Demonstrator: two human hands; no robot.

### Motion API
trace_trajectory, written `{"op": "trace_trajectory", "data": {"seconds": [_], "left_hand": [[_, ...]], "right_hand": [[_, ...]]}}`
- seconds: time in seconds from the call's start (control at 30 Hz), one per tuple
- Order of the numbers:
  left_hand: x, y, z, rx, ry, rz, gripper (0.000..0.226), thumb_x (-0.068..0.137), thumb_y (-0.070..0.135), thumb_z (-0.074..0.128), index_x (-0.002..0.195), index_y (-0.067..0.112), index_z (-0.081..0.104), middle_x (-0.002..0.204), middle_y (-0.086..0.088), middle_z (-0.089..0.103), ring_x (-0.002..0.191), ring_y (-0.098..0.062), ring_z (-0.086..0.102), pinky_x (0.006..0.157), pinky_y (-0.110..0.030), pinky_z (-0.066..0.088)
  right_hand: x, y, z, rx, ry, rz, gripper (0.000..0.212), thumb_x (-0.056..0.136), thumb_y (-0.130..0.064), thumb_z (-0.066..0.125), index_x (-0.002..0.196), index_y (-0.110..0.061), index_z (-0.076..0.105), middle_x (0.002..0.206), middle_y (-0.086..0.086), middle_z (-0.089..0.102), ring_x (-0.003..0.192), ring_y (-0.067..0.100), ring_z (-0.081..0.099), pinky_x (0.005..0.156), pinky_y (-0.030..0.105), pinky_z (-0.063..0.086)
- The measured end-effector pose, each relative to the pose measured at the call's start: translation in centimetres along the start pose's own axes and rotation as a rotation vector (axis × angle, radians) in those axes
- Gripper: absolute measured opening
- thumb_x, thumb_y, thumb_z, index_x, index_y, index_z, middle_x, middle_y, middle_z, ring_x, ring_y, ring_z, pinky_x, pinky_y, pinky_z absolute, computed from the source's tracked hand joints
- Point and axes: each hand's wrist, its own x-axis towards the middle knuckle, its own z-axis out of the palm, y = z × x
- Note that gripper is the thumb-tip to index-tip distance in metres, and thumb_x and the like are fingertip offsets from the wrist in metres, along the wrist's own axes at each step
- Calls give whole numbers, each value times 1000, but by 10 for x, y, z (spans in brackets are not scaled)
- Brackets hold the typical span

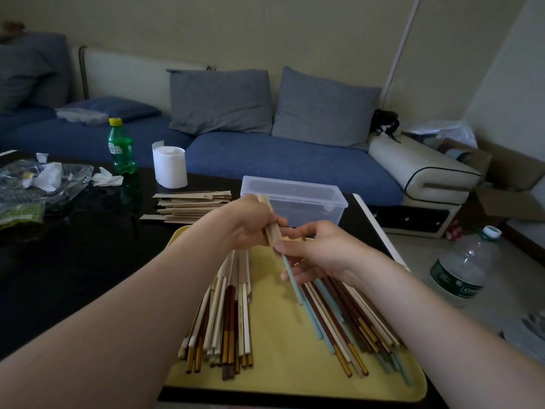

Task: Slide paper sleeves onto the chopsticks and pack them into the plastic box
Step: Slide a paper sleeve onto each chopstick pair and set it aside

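My left hand [250, 222] grips a tan paper sleeve [269, 219] held above the yellow tray [283, 376]. My right hand [318, 252] pinches a light blue chopstick [292, 278] whose upper end sits inside the sleeve's lower opening. On the tray's left lies a pile of sleeved chopsticks [227, 317]; on its right lies a pile of bare chopsticks [351, 323] in blue, dark red, cream and amber. A clear plastic box [295, 199] stands open just beyond the tray. A stack of flat paper sleeves [191, 205] lies to its left.
The black table [88, 246] also carries a green bottle [121, 147], a paper roll [169, 166] and crumpled plastic with tissues [41, 178] at the far left. A large water bottle [463, 267] stands on the floor to the right. A blue sofa [265, 154] is behind.
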Motion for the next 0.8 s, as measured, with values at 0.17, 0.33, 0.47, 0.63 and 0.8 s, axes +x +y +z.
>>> {"op": "trace_trajectory", "data": {"seconds": [0.17,0.33,0.47,0.63,0.8], "left_hand": [[7,-4,-7,60,73,9,39,106,1,54,143,1,44,113,-21,69,89,-28,76,71,-43,64],[13,-5,-10,79,123,47,51,104,2,59,150,9,37,120,-21,59,93,-28,75,75,-45,66],[8,-6,-10,245,44,-52,38,100,8,67,133,-2,50,107,-22,74,88,-30,79,73,-44,67],[10,-6,-11,294,44,-33,34,98,10,71,127,0,55,103,-20,77,77,-25,80,61,-38,66],[12,-7,-14,382,66,-91,36,101,16,68,130,5,51,104,-21,76,78,-29,80,68,-43,67]], "right_hand": [[-2,-2,-6,-126,-108,97,24,105,-19,71,125,-9,64,101,20,82,91,35,83,85,45,67],[-9,-3,-11,-158,-254,191,35,102,-3,70,132,-15,57,108,19,82,97,37,82,77,37,69],[-3,2,-4,9,-197,110,40,98,-5,77,132,-10,56,110,23,80,98,37,82,71,32,68],[2,1,-3,-165,-74,82,31,115,-27,51,120,1,66,95,21,82,89,34,83,77,38,69],[15,11,3,-754,6,210,16,98,-13,76,110,-2,72,80,11,82,71,21,82,71,36,69]]}}
